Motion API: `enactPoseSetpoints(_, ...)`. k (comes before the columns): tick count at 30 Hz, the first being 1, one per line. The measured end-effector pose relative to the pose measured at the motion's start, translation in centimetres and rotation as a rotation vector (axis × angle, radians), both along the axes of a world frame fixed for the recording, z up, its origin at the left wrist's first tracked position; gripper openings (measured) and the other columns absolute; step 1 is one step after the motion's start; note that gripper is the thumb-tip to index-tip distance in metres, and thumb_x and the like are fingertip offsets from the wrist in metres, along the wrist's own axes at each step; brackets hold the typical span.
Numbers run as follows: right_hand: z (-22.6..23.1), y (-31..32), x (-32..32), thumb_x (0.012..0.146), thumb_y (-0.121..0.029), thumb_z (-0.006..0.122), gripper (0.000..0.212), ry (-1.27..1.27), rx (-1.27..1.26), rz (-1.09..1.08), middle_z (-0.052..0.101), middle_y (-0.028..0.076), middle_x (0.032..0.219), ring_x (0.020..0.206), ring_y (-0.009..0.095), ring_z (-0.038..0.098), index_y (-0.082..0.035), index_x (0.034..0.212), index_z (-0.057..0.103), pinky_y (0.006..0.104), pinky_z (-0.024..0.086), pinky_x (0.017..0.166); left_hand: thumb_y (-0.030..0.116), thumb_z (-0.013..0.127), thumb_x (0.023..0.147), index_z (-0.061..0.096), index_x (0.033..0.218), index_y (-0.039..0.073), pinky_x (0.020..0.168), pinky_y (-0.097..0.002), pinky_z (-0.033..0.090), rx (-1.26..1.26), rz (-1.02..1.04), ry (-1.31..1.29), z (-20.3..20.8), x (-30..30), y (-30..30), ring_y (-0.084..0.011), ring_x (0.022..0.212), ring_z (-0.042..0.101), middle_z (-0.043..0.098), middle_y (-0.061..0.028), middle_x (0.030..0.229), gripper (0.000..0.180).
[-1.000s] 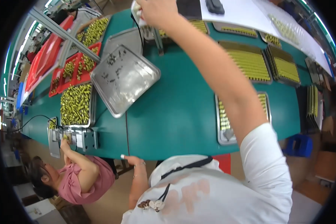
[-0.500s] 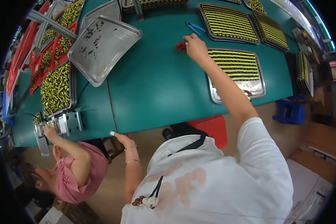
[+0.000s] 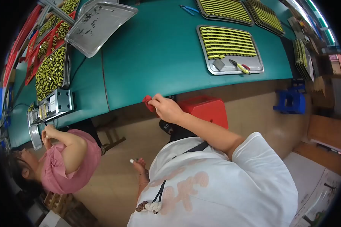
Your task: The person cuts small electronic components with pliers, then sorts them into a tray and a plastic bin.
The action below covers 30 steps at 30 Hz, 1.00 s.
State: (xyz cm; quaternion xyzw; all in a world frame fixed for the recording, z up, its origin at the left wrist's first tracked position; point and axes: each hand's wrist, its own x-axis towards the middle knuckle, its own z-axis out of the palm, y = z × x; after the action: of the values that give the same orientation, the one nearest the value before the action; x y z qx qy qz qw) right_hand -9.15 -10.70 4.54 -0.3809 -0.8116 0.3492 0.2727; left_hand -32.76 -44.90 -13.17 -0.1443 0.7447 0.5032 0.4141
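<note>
Pinching small red tool (image 3: 147, 103) in right hand (image 3: 166, 109), grip clamped; keep it level past teal counter (image 3: 155, 60) edge. Left hand (image 3: 140, 166) curled on small pale object (image 3: 132, 161).

Long teal table (image 3: 159, 56), tan floor (image 3: 113, 181), red stool (image 3: 208, 109), blue stool (image 3: 291, 102).

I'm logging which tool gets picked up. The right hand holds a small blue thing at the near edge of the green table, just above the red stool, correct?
Not quite: the small thing in the right hand is red, not blue. The head view shows it. The rest stands: the hand is at the near edge of the green table, just above the red stool.
</note>
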Motion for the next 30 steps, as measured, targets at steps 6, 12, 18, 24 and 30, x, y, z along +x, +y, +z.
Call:
enactPoseSetpoints(6,1.8,2.9,13.4,0.075,0.002,0.054,0.034,-0.08,0.224,-0.753,0.056,0.015,0.102,0.09,0.035,0.059,-0.007,0.108,0.059,0.0397,0.051,0.075,0.049,0.032,0.096,0.056,0.093,0.006,0.056,-0.0335,0.05,-0.122,-0.05,0.053,1.6,0.5,-6.2,-0.0204,0.065,0.06,0.065,-0.0089,0.076,0.049)
enactPoseSetpoints(12,-2.8,3.3,18.5,0.078,-0.001,0.051,0.025,-0.336,0.162,-0.85,0.056,0.016,0.104,0.089,0.036,0.059,-0.008,0.102,0.058,0.0434,0.051,0.075,0.047,0.035,0.096,0.055,0.094,0.005,0.055,-0.0326,0.049,-0.099,-0.063,0.072,1.6,0.9,-7.0,-0.0195,0.065,0.06,0.065,-0.0089,0.077,0.047)
enactPoseSetpoints(18,1.0,-1.4,5.5,0.078,-0.005,0.05,0.024,-0.151,0.152,-0.016,0.059,0.017,0.093,0.084,0.038,0.06,-0.004,0.1,0.06,0.0475,0.05,0.075,0.043,0.037,0.097,0.056,0.097,0.004,0.052,-0.0296,0.048,0.063,-0.144,0.081,2.5,0.0,-4.2,-0.0165,0.061,0.059,0.066,-0.0087,0.077,0.043)
enactPoseSetpoints(24,-1.5,7.9,15.0,0.079,-0.007,0.058,0.03,-0.336,0.283,-0.727,0.055,0.018,0.096,0.075,0.04,0.06,-0.006,0.109,0.054,0.0482,0.05,0.066,0.042,0.037,0.098,0.057,0.095,0.005,0.051,-0.029,0.048,0.034,-0.242,0.154,4.4,1.0,-3.1,-0.0156,0.058,0.059,0.065,-0.0076,0.073,0.042)
enactPoseSetpoints(30,0.4,-1.5,2.5,0.073,-0.002,0.054,0.033,-0.339,0.105,-0.036,0.053,0.021,0.101,0.086,0.037,0.062,-0.006,0.106,0.057,0.0437,0.052,0.071,0.04,0.038,0.098,0.059,0.093,0.003,0.053,-0.0298,0.05,-0.142,-0.33,0.179,3.6,2.8,-8.2,-0.0186,0.062,0.063,0.066,-0.009,0.074,0.043)
